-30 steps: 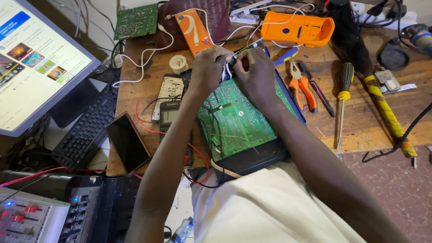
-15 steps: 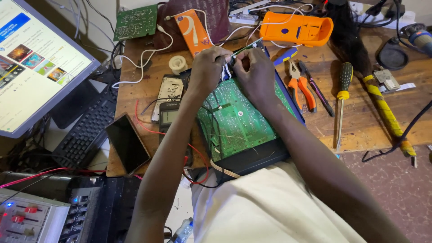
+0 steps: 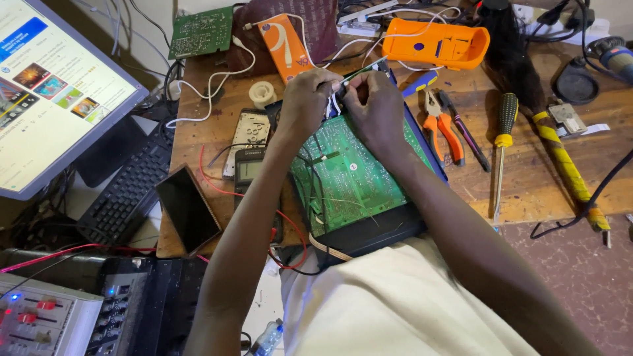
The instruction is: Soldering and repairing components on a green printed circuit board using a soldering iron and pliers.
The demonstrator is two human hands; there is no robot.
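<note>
Head view — orange package [image 3: 285, 45], beyond green board [image 3: 346, 175]

- Bare left hand [image 3: 306, 99] and bare right hand [image 3: 377, 112], no gloves, rings or watch visible.
- Bare forearms, no sleeves reaching wrist or elbow.
- Pale cream cloth garment [image 3: 389, 303] across the lap, softly creased.

The left hand [image 3: 308, 99] and right hand [image 3: 377, 109] cover the far edge of the green circuit board [image 3: 349, 175], hiding what the fingertips pinch there. The monitor [image 3: 53, 92] and audio mixer [image 3: 46, 316] are cut by the left edge. The multimeter [image 3: 249, 173] screen is too small to read.
</note>
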